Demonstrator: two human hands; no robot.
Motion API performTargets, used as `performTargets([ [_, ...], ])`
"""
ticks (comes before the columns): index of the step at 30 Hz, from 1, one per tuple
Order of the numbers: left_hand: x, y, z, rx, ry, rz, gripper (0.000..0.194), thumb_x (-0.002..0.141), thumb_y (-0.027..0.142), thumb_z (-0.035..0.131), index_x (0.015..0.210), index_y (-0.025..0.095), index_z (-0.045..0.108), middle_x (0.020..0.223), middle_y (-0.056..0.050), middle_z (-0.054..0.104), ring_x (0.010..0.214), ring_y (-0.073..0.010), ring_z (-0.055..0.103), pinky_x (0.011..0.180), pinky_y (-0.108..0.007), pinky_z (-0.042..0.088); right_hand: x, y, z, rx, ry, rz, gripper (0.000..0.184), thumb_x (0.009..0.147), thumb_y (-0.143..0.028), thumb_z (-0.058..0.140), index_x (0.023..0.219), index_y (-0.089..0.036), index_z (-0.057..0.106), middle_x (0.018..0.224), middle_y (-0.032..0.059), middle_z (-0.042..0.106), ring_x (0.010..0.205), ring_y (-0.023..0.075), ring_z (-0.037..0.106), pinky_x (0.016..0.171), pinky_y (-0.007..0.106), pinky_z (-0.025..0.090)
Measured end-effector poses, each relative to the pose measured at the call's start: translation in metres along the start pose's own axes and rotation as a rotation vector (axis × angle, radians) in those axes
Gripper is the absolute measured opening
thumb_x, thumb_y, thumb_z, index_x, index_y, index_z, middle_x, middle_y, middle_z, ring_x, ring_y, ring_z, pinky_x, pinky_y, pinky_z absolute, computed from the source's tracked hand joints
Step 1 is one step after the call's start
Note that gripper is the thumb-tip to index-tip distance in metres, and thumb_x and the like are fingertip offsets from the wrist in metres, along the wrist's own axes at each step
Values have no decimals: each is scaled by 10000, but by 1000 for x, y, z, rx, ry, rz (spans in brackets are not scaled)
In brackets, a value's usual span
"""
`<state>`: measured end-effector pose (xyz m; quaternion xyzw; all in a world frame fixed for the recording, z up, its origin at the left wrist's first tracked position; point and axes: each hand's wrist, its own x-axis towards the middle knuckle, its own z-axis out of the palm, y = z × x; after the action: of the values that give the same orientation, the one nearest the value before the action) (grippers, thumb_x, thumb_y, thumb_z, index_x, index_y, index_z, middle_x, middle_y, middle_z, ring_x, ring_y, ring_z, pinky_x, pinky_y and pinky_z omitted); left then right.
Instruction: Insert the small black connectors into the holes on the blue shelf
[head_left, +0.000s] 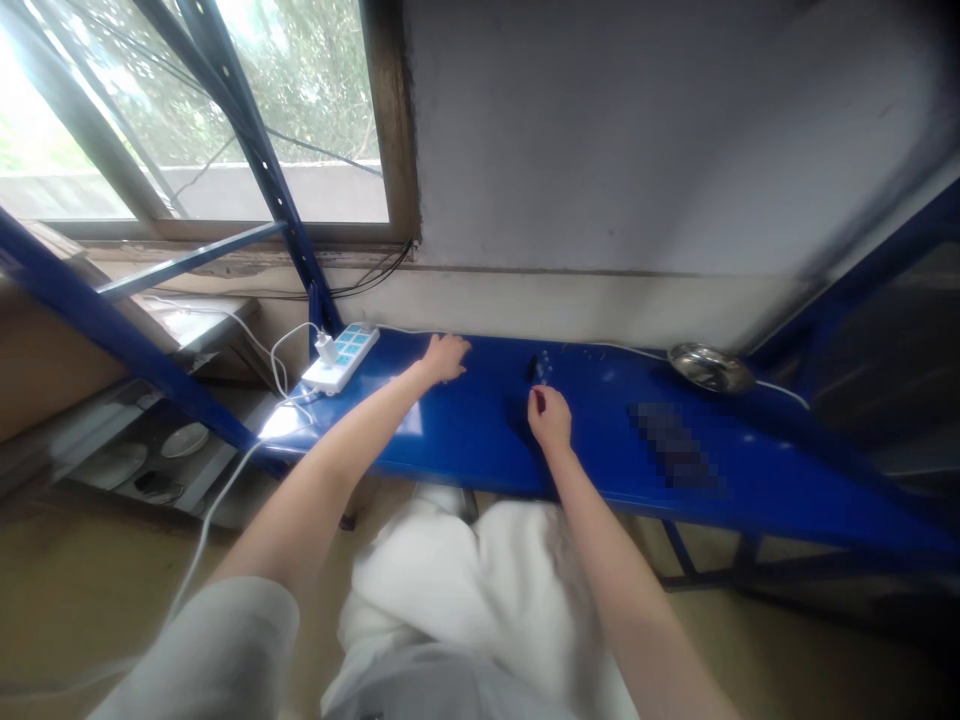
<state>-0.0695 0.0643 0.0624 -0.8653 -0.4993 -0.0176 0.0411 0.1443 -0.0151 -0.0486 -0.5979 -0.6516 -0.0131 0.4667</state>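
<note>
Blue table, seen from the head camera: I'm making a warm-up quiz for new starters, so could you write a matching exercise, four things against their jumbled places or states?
Things
1. White power strip
2. Left hand
3. Right hand
4. Shiny metal dish

Places or states
A. Curled, beside some small clear pieces
B. Near the wall, right of both hands
C. Fingers spread over the blue table
D. At the table's left end, with a plug in it

Right pairs: 1-D, 2-C, 3-A, 4-B
</note>
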Motion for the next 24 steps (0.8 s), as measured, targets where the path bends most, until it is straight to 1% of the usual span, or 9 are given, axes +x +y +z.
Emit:
performTargets([
  [2, 1, 16, 2, -37, 59, 97, 456, 801, 294, 482, 1240, 178, 443, 1237, -113, 498, 1109, -252, 433, 904, -372, 298, 0, 1, -1, -51, 31, 40, 345, 857, -332, 346, 937, -114, 601, 872, 127, 631, 793, 211, 552, 759, 357, 438],
  [4, 1, 36, 7, -71, 93, 179, 457, 838, 285, 410, 1283, 187, 394, 1287, -106, 459, 1129, -244, 421, 905, -365, 304, 1, 3, 0, -109, 67, 107, 344, 850, -319, 345, 939, -105, 600, 874, 136, 629, 797, 226, 542, 768, 381, 420],
  [7, 3, 66, 18, -119, 75, 233, 487, 864, 235, 335, 1349, 218, 291, 1288, -96, 457, 1114, -227, 434, 899, -361, 317, 1, 8, 3, -172, 98, 199, 340, 831, -290, 351, 976, -101, 593, 940, 158, 615, 884, 263, 527, 791, 420, 395],
  [11, 10, 96, 38, -151, 23, 162, 558, 852, 181, 322, 1391, 231, 187, 1324, -106, 412, 1126, -246, 416, 897, -391, 329, 0, 15, 9, -220, 49, 194, 360, 802, -261, 373, 1057, -104, 573, 1122, 186, 552, 1076, 292, 461, 873, 463, 357],
  [16, 22, 114, 59, -191, -2, 60, 614, 834, 158, 334, 1407, 230, 125, 1354, -127, 362, 1156, -272, 386, 901, -430, 331, 0, 14, 13, -305, -102, 219, 415, 819, -276, 356, 1150, -103, 537, 1266, 189, 464, 1230, 304, 338, 974, 506, 268],
  [18, 27, 117, 63, -190, -4, 41, 603, 832, 165, 352, 1399, 233, 158, 1354, -126, 362, 1161, -276, 383, 904, -436, 330, 0, 13, 13, -320, -163, 232, 432, 833, -294, 342, 1182, -109, 518, 1304, 188, 428, 1260, 306, 300, 987, 520, 248],
  [20, 31, 119, 64, -182, 9, 38, 550, 836, 177, 371, 1369, 220, 242, 1309, -128, 413, 1143, -268, 402, 903, -426, 335, 1, 13, 13, -330, -210, 237, 443, 844, -312, 336, 1205, -118, 502, 1330, 184, 401, 1278, 307, 273, 993, 535, 231],
  [22, 35, 119, 64, -177, 55, 37, 456, 837, 185, 400, 1291, 193, 366, 1219, -124, 490, 1100, -248, 441, 891, -398, 352, 2, 13, 14, -342, -244, 243, 452, 849, -327, 337, 1219, -118, 490, 1343, 184, 385, 1287, 309, 258, 995, 550, 219],
  [24, 38, 118, 64, -180, 110, 29, 343, 829, 181, 432, 1168, 162, 474, 1120, -117, 548, 1037, -231, 485, 859, -366, 377, 4, 13, 15, -352, -272, 253, 461, 855, -341, 332, 1231, -121, 482, 1352, 182, 377, 1289, 310, 254, 996, 562, 211],
])
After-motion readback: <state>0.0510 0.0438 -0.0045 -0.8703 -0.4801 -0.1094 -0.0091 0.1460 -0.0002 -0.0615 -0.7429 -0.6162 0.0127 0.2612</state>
